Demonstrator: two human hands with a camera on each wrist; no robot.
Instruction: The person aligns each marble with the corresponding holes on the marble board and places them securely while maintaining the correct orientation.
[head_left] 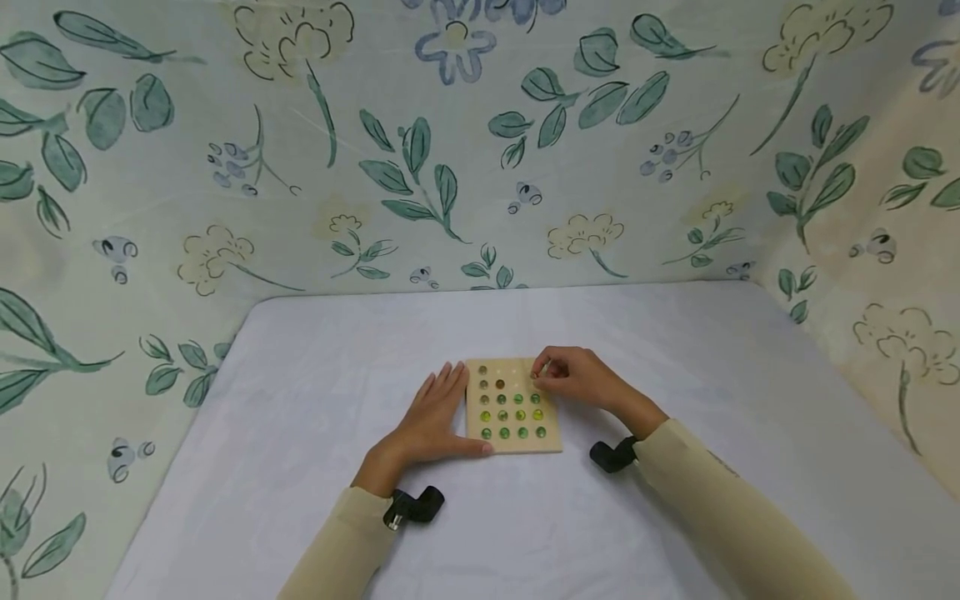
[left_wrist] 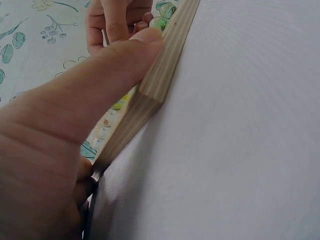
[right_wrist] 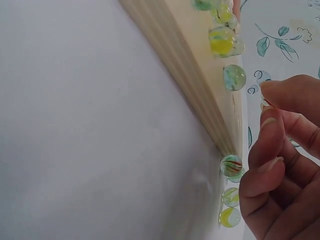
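Note:
A square wooden board (head_left: 551,443) lies on the white cloth, with rows of glass marbles (head_left: 521,415) in green, yellow and brownish tones. My left hand (head_left: 431,425) steadies the board, straight fingers along its left edge and thumb (left_wrist: 142,47) at the near left corner. Over the far right corner, my right hand (head_left: 573,377) pinches a small marble (right_wrist: 266,104) with a reddish streak between thumb and fingertips. Fingers hide most of that marble. Several loose marbles (right_wrist: 231,165) show beside the curled lower fingers in the right wrist view; the right hand covers that spot in the head view.
White cloth (head_left: 330,358) covers the table around the board. Behind and at both sides hang floral-patterned curtains (head_left: 450,167). A black wrist camera (head_left: 416,505) sits on the left wrist and another black camera (head_left: 613,455) on the right.

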